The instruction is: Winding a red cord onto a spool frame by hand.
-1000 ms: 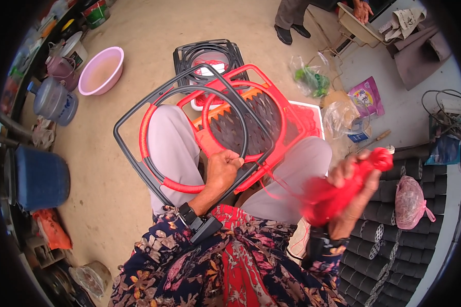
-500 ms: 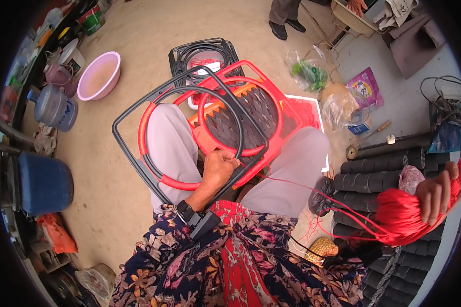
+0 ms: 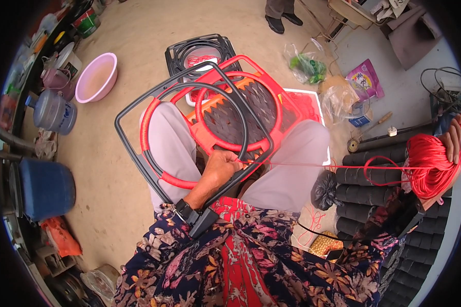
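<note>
I take the dark frame (image 3: 138,148) on the lap as my landmark. My left hand (image 3: 217,171) pinches the red cord (image 3: 317,165) at the frame's lower right edge, its grip narrow. Rightward, the cord now runs taut, well clear of the frame, to the red cord bundle (image 3: 430,163), which my right hand (image 3: 452,139) clasps; a second ago it was nearer, so that wrap looks pulled tight.

Sandy floor (image 3: 133,36), pink basin (image 3: 96,77), blue barrel (image 3: 45,188)
</note>
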{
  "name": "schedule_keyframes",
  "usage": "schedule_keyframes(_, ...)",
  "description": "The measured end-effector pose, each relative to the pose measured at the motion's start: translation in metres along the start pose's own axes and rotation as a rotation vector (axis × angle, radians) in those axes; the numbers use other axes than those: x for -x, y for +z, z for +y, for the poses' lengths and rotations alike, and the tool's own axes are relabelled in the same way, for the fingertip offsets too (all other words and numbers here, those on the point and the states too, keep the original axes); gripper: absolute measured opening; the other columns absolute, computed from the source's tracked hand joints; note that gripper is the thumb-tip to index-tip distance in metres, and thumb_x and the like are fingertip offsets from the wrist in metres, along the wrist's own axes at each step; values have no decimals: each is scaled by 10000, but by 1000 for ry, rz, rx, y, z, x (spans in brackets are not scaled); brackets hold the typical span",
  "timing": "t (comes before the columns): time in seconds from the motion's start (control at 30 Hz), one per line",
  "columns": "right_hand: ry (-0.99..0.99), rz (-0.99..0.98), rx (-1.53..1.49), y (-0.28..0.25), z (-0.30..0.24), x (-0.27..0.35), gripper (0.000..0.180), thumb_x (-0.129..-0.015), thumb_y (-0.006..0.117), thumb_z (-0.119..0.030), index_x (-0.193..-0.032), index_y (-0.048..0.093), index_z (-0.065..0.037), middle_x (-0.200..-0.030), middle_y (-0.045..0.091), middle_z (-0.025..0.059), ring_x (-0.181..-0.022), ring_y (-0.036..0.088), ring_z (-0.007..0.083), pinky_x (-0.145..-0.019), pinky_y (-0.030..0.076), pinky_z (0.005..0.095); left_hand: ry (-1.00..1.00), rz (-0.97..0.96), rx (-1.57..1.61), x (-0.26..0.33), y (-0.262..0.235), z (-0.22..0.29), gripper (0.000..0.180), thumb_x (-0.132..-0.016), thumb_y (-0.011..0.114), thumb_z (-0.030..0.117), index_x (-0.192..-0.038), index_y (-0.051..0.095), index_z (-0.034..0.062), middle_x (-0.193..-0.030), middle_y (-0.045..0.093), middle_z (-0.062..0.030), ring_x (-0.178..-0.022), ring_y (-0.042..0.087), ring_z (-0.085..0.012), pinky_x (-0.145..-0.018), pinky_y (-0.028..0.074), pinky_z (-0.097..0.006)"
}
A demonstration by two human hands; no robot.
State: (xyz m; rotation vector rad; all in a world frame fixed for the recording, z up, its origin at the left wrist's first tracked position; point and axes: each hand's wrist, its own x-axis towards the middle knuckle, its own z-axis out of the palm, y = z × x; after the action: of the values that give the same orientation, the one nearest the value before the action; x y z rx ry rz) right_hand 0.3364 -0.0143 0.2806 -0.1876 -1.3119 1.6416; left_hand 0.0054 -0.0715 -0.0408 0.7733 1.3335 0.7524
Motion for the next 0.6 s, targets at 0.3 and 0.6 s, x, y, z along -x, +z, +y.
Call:
schedule_keyframes(0.3,6,-3,-19,6,2,-28,192,-1033,361,-162,-1064,399,24,-672,471,59,-484,493,129,-455,444,234,159,48,-362,2,12,-9,179,-767,725,163,-793,690,-10,-649,640,-148,-625,652,-239,-600,488,-384)
schedule_keyframes(0.6,21,-34,-36,13,8,-49,172,-1030,351,-126,-1033,426,29,-665,459,46,-509,481,119,-493,434,225,365,186,-729,13,21,0,340,-766,714,306,-760,625,-22,-703,636,-231,-745,639,-430,-683,493,-516)
